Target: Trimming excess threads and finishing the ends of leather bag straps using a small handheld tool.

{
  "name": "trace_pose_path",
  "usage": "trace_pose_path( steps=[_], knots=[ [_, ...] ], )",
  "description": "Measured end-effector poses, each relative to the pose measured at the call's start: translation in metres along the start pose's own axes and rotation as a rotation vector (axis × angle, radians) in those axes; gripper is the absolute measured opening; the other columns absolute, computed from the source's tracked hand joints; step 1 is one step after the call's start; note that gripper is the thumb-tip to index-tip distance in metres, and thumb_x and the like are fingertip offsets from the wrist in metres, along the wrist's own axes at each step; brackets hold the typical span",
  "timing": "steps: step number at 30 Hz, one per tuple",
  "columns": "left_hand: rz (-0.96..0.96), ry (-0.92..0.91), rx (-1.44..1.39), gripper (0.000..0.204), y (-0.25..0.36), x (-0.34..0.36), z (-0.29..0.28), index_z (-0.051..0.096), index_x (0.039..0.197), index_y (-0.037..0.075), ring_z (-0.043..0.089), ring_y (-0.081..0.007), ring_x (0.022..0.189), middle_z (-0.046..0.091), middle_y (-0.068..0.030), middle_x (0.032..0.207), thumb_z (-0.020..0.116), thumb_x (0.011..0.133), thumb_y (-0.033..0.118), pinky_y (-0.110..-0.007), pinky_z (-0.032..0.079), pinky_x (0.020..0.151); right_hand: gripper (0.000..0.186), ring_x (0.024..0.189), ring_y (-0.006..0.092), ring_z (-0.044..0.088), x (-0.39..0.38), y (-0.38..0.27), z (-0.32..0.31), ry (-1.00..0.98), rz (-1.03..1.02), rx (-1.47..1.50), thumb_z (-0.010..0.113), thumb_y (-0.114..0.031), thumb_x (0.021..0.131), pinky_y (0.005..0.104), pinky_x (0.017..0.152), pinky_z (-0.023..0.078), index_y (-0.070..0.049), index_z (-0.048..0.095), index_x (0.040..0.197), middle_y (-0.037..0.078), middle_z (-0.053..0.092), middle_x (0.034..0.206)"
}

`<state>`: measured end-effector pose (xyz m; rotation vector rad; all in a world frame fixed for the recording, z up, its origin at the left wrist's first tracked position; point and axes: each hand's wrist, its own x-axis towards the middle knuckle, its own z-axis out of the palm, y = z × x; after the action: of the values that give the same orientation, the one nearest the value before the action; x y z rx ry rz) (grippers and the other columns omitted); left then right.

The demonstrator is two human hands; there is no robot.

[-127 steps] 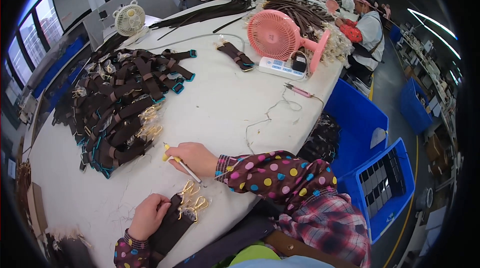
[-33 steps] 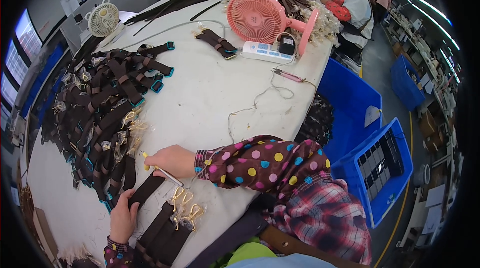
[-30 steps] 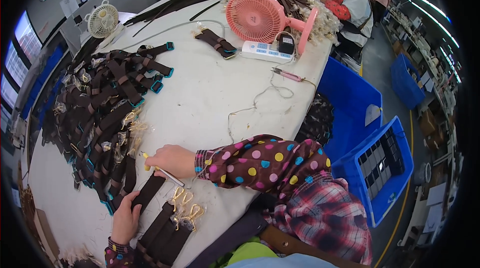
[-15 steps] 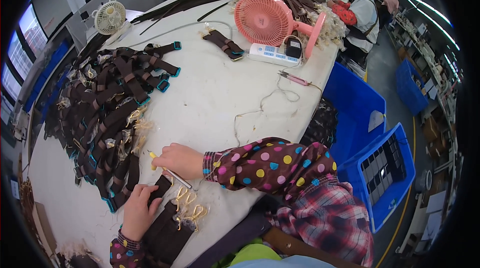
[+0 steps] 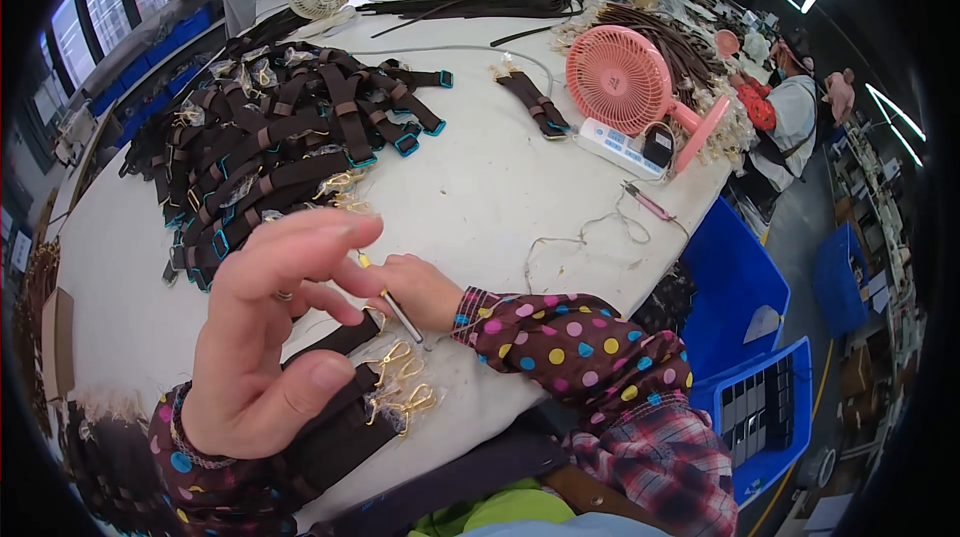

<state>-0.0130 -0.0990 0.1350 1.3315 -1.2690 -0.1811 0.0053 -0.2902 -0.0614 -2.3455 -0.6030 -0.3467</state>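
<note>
Raised off the table, my left hand (image 5: pixel 275 327) is open, its fingers curved and the thumb apart, with nothing in it. It hides part of the dark brown straps (image 5: pixel 340 442) lying below. My right hand (image 5: pixel 420 292) rests on the table, closed around a slim pen-shaped tool (image 5: pixel 402 315) with a yellow end and a silvery shaft. Beside that tool, gold metal hooks (image 5: pixel 400 365) in clear plastic wrap sit at the ends of the straps. A big heap of dark brown straps (image 5: pixel 290 127) with turquoise-edged buckles lies beyond my left hand.
At the far right of the table (image 5: pixel 470 207) stand a pink fan (image 5: pixel 618 80) and a white power strip (image 5: pixel 620 149). A pink corded pen-shaped tool (image 5: pixel 648 201) lies nearby. Blue bins (image 5: pixel 740 277) are beside the table's right edge. Another person (image 5: pixel 790 117) works at the back right.
My left hand has come off the strap and risen toward the camera, its fingers opening. My right hand keeps its tool. The whole view has shifted.
</note>
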Motion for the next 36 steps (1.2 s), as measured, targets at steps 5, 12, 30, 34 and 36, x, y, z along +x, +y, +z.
trace_pose_path(
  steps=[5, 12, 30, 34, 36],
  knots=[
    [0.266, -0.048, 0.278, 0.087, 0.027, 0.014, -0.001, 0.011, 0.153, 0.022, 0.048, -0.0169, 0.088, 0.039, -0.0180, 0.127, 0.063, 0.083, 0.018, -0.030, 0.045, 0.076, 0.025, 0.087, 0.0316, 0.057, 0.006, -0.012, 0.002, -0.009, -0.052, 0.065, 0.064, -0.015, 0.084, 0.0416, 0.077, 0.046, -0.009, 0.056, 0.106, 0.012, 0.059, 0.084],
    [0.341, -0.190, 0.331, 0.088, 0.034, 0.025, -0.001, 0.013, 0.152, 0.034, 0.042, -0.0164, 0.086, 0.037, -0.0107, 0.114, 0.060, 0.081, 0.012, -0.030, 0.044, 0.070, 0.025, 0.088, 0.0317, 0.057, 0.001, -0.008, -0.003, -0.014, -0.006, 0.032, 0.064, -0.016, 0.084, 0.0419, 0.076, 0.046, -0.009, 0.056, 0.107, 0.012, 0.060, 0.084],
    [-0.583, -0.204, 0.460, 0.048, -0.058, -0.070, -0.013, 0.052, 0.125, 0.007, 0.048, -0.0084, 0.073, 0.047, -0.0072, 0.111, 0.064, 0.080, -0.005, -0.020, 0.042, 0.060, 0.024, 0.084, 0.0258, 0.058, 0.001, -0.007, 0.001, 0.104, -0.050, 0.045, 0.066, -0.016, 0.083, 0.0390, 0.076, 0.046, -0.010, 0.057, 0.104, 0.004, 0.062, 0.081],
    [-0.551, -0.246, 0.503, 0.043, -0.064, -0.070, -0.011, 0.055, 0.121, 0.005, 0.048, -0.0088, 0.069, 0.049, -0.0065, 0.108, 0.065, 0.081, -0.004, -0.020, 0.041, 0.058, 0.025, 0.085, 0.0265, 0.058, -0.001, -0.006, -0.001, 0.091, -0.048, 0.037, 0.066, -0.016, 0.082, 0.0394, 0.077, 0.046, -0.010, 0.057, 0.105, 0.004, 0.062, 0.082],
    [-0.553, -0.251, 0.503, 0.041, -0.069, -0.073, -0.011, 0.056, 0.120, 0.004, 0.048, -0.0090, 0.068, 0.050, -0.0065, 0.107, 0.065, 0.081, -0.003, -0.020, 0.041, 0.058, 0.026, 0.085, 0.0269, 0.058, 0.000, -0.006, -0.002, 0.082, -0.045, 0.035, 0.066, -0.016, 0.082, 0.0395, 0.077, 0.046, -0.010, 0.057, 0.106, 0.005, 0.062, 0.082]
  ],
)
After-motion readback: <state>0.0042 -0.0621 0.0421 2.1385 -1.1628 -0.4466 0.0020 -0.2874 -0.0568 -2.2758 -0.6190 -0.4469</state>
